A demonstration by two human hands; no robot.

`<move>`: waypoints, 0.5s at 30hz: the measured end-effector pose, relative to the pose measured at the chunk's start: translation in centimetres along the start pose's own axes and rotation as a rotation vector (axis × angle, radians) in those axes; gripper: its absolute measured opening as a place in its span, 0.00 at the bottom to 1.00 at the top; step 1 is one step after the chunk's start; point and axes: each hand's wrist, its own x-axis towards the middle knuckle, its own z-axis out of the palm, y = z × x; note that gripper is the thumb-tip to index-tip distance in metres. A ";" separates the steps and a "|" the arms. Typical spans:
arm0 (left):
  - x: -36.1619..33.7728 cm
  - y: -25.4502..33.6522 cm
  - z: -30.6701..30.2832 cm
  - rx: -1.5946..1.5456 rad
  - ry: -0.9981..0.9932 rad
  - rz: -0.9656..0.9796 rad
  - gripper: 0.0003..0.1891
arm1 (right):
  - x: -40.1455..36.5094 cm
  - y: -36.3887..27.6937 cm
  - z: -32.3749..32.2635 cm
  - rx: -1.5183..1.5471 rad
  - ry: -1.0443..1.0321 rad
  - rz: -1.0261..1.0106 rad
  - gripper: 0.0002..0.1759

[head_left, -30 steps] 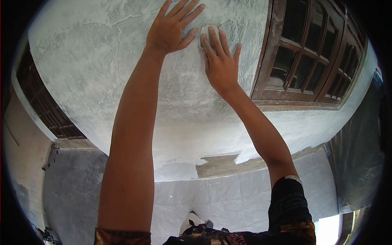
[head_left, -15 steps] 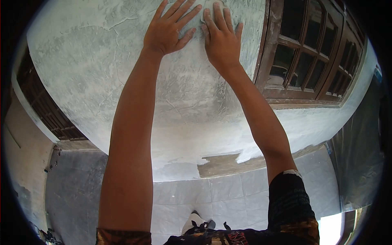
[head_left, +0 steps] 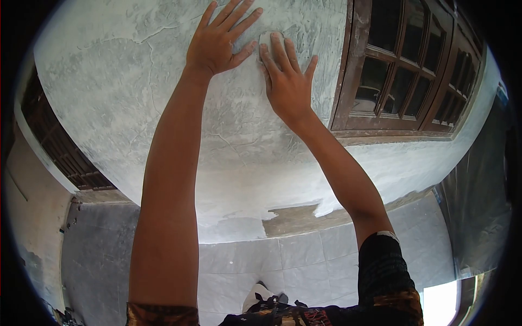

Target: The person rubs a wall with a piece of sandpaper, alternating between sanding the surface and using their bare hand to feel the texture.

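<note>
Pad (head_left: 265,38) under right hand (head_left: 289,86).

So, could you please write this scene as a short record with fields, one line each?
Left hand: fingers spread, against the patchy grey-and-white wall
Right hand: fingers over a small, pale, flat pad, against the same wall
Right of hands: brown wooden window with glass panes
Low on wall: bare brown patch
Below: grey tiled floor
</note>
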 end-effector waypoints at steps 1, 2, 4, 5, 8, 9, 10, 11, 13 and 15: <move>0.0 0.0 -0.1 -0.009 0.006 0.002 0.37 | 1.6 0.3 -0.3 0.001 -0.001 0.001 0.23; -0.1 0.1 -0.2 -0.017 0.009 0.007 0.38 | 3.9 0.9 -0.3 -0.016 0.049 0.025 0.23; -0.1 -0.1 -0.1 0.000 0.003 0.012 0.38 | 5.0 0.9 -0.3 -0.031 0.102 0.048 0.24; -0.2 -0.1 0.0 0.015 0.001 0.015 0.38 | 4.3 0.4 -0.2 -0.029 0.078 0.070 0.24; -0.2 -0.1 0.0 0.010 0.001 0.008 0.39 | -1.3 -1.8 -0.2 0.000 -0.066 0.055 0.23; -0.1 -0.2 0.0 0.014 0.009 0.008 0.39 | -1.0 -1.6 -0.4 -0.007 -0.047 0.033 0.23; -0.1 -0.2 0.0 0.006 0.007 0.004 0.39 | -0.6 -1.4 -0.5 -0.014 -0.029 0.014 0.23; -0.2 -0.1 0.0 -0.004 0.000 0.002 0.39 | 0.7 -0.6 -0.3 -0.014 -0.027 0.015 0.23; -0.2 -0.1 0.1 0.003 -0.007 0.002 0.39 | 5.1 0.6 -0.7 -0.012 0.137 0.071 0.23; -0.2 -0.1 -0.1 0.007 -0.018 -0.003 0.39 | 4.2 0.2 -0.3 -0.012 0.116 0.067 0.23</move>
